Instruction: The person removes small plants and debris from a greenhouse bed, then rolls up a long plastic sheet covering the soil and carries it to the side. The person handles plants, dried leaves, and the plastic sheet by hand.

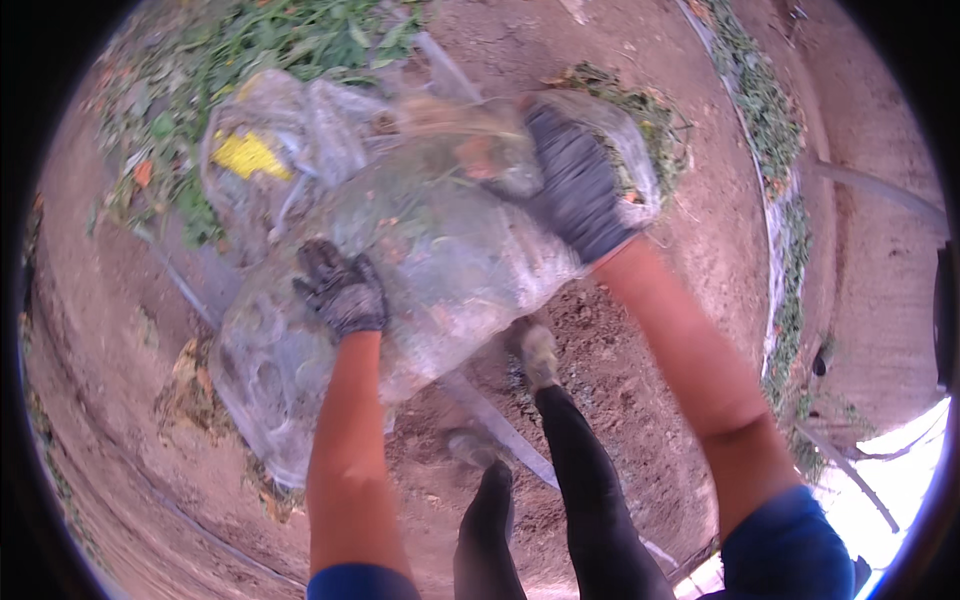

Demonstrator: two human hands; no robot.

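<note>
A large sheet or bag of clear plastic film (450, 262), dusty and wrinkled, lies bunched before me with green plant debris under or in it. My left hand (343, 289), in a dirty dark glove, rests on its left part with the fingers spread. My right hand (574, 180), in a dark grey glove, is blurred at the upper right of the plastic; whether its fingers grip the film is unclear. Beside it, withered leaves (645, 120) stick out around the plastic's edge. A yellow patch (251, 155) shows among the folds at the upper left.
Cut green plants (300, 41) are heaped at the upper left. A long row of plant debris (787, 262) and plastic runs along the right. A pale strip (499, 427) crosses the bare soil near my feet. Dry leaves (196, 386) lie at the left.
</note>
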